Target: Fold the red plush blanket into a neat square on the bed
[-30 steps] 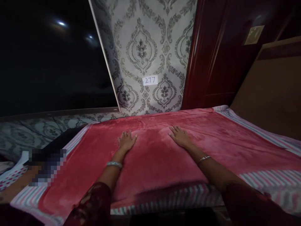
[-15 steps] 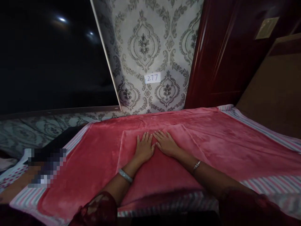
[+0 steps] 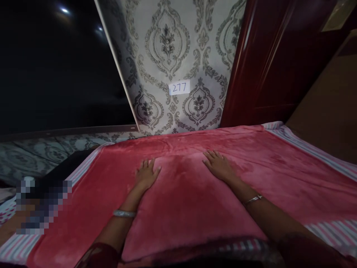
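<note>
A folded pink plush blanket (image 3: pixel 189 212) lies in front of me, its edges running from near my wrists toward the wall. My left hand (image 3: pixel 146 174) rests flat at its far left corner, fingers spread. At the far right corner my right hand (image 3: pixel 219 165) also lies flat with its fingers stretched out. Neither hand holds anything. Under the folded piece is a wide pink plush cover (image 3: pixel 279 175) with a striped border (image 3: pixel 329 230) in grey, white and pink.
A large black screen (image 3: pixel 55 74) stands at the left. Behind the cover are a patterned wall (image 3: pixel 167 37) with a paper label reading 277 (image 3: pixel 179 87) and a dark red wooden panel (image 3: pixel 267 67). At the lower left is another person's arm (image 3: pixel 13 225), partly blurred out.
My hands have slid apart across the folded blanket, the left one to the left and the right one to the right. The view has shifted slightly.
</note>
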A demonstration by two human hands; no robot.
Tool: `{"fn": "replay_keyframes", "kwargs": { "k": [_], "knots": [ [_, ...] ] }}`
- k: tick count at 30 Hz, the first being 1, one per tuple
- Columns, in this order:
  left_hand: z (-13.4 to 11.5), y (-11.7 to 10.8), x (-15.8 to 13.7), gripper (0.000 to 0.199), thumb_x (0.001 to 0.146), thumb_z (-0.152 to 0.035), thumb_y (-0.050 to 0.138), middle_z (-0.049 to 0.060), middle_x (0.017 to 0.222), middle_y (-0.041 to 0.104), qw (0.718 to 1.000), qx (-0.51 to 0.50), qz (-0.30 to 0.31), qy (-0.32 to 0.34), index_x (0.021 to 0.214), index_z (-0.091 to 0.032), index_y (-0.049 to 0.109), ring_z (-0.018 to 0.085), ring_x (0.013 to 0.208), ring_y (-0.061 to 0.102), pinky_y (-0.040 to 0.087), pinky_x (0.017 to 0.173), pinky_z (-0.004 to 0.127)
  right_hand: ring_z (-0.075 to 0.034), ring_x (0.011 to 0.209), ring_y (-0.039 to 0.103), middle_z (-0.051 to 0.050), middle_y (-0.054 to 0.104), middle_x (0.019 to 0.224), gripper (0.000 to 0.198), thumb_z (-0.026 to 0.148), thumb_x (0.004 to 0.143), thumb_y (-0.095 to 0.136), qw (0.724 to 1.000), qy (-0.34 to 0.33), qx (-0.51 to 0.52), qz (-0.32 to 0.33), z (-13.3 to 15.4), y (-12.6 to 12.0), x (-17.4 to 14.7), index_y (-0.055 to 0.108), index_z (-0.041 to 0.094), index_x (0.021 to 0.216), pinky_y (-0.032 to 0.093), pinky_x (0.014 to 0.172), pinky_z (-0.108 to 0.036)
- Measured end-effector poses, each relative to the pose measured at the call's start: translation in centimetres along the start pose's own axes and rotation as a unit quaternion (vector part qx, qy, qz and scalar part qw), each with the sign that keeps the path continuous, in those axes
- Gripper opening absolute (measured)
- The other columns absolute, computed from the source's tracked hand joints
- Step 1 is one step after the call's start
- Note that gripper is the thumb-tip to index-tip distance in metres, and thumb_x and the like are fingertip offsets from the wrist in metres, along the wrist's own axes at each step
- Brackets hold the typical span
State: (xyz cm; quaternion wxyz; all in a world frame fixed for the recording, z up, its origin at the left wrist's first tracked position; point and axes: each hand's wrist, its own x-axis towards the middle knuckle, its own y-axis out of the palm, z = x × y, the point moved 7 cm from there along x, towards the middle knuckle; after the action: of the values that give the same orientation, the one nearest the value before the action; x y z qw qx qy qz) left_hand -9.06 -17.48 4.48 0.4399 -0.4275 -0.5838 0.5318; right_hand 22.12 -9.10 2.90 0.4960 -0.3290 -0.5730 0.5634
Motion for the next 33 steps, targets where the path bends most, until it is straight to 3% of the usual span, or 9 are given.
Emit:
{"fn": "replay_keyframes", "kwargs": {
  "k": [5,15,23,26,28,31,33],
  "knots": [
    [1.1,0.5,0.1,0.067,0.098,-0.054,0.028,0.018,0.157,0.038,1.0,-0.018,-0.02,-0.014,0.153,-0.016,0.037,0.034,0.142,0.04,0.037,0.111,0.051,-0.03,0.146,0.032,-0.009,0.037,0.158,0.054,0.047,0.102,0.03,1.0,0.001,0.012,-0.012,-0.1,0.5,-0.1,0.045,0.025,0.149,0.035,0.112,-0.054],
    [0.9,0.5,0.2,0.069,0.097,-0.055,0.029,0.02,0.156,0.039,0.999,-0.027,-0.035,0.002,0.152,-0.014,0.038,0.036,0.14,0.042,0.037,0.11,0.052,-0.032,0.147,0.028,-0.008,0.032,0.161,0.058,0.049,0.102,0.026,1.0,0.003,0.029,0.001,-0.3,0.2,-0.3,0.04,0.024,0.152,0.037,0.11,-0.057],
    [0.7,-1.0,0.3,0.07,0.097,-0.054,0.028,0.018,0.163,0.025,0.998,-0.04,0.036,-0.021,0.156,-0.018,0.029,0.036,0.146,0.033,0.034,0.113,0.056,-0.032,0.148,0.024,-0.01,0.028,0.162,0.056,0.045,0.103,0.028,0.999,0.018,0.011,0.034,0.5,-1.8,-0.9,0.038,0.023,0.153,0.03,0.113,-0.058],
    [-0.8,-3.0,-2.0,0.071,0.096,-0.057,0.033,0.017,0.164,0.021,1.0,-0.017,-0.008,-0.006,0.155,-0.019,0.032,0.04,0.15,0.021,0.024,0.117,0.061,-0.034,0.149,0.022,-0.013,0.028,0.162,0.056,0.044,0.102,0.03,1.0,-0.005,0.0,0.019,2.4,-3.4,-3.7,0.038,0.022,0.153,0.026,0.114,-0.06],
    [-3.4,-3.5,-5.1,0.069,0.097,-0.056,0.034,0.016,0.164,0.022,0.997,-0.018,-0.029,0.073,0.155,-0.019,0.033,0.038,0.151,0.017,0.019,0.119,0.059,-0.032,0.149,0.024,-0.014,0.03,0.161,0.057,0.044,0.102,0.032,0.998,-0.054,0.014,0.014,4.9,-3.8,-6.6,0.038,0.021,0.153,0.023,0.116,-0.058],
    [-8.0,-1.9,-10.7,0.069,0.097,-0.057,0.034,0.011,0.164,0.026,0.974,-0.05,-0.012,0.221,0.157,-0.023,0.026,0.03,0.152,0.018,0.018,0.121,0.055,-0.028,0.149,0.024,-0.011,0.033,0.16,0.057,0.044,0.102,0.032,0.991,-0.122,0.055,0.008,8.5,-3.4,-11.1,0.037,0.021,0.154,0.021,0.119,-0.052],
    [-9.7,-0.3,-13.5,0.074,0.094,-0.061,0.039,0.011,0.165,0.021,0.966,-0.048,-0.005,0.253,0.157,-0.024,0.028,0.032,0.153,0.016,0.017,0.121,0.058,-0.027,0.149,0.024,-0.011,0.034,0.159,0.056,0.042,0.102,0.031,0.988,-0.14,0.065,0.011,9.9,-2.6,-13.1,0.04,0.02,0.153,0.02,0.12,-0.052]
  ]
}}
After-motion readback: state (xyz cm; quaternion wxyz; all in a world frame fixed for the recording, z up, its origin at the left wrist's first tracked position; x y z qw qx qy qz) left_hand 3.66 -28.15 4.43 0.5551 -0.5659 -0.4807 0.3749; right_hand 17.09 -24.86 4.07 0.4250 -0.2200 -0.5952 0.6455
